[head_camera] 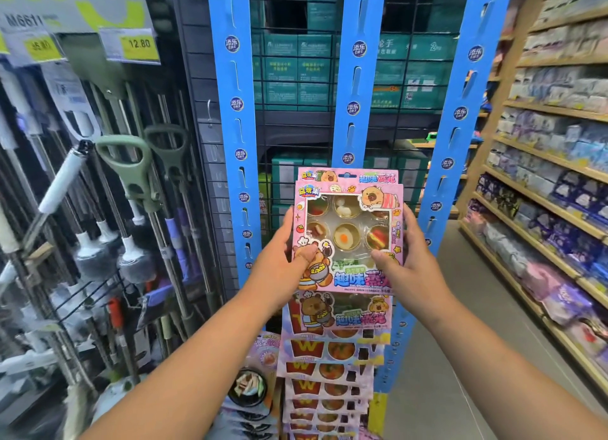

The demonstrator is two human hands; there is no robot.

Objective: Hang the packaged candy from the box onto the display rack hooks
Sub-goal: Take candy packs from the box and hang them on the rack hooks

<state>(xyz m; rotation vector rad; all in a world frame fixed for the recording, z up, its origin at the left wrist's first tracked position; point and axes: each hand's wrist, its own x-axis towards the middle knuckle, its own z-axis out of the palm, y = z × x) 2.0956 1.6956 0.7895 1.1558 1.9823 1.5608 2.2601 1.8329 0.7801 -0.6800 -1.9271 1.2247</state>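
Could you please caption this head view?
Left hand and right hand hold a pink windowed candy package before the middle blue display strip.

Pink candy pack up front, upright, face out: clear window w/ two rows of round gummy cups, cartoon bear art, blue lettering at btm. Left hand & right hand grip its side edges, thumbs on the front. It sits in front of the middle blue hanging strip. A same-design header peeks above its top edge. Below, more packs hang overlapping down the strip's lower end.
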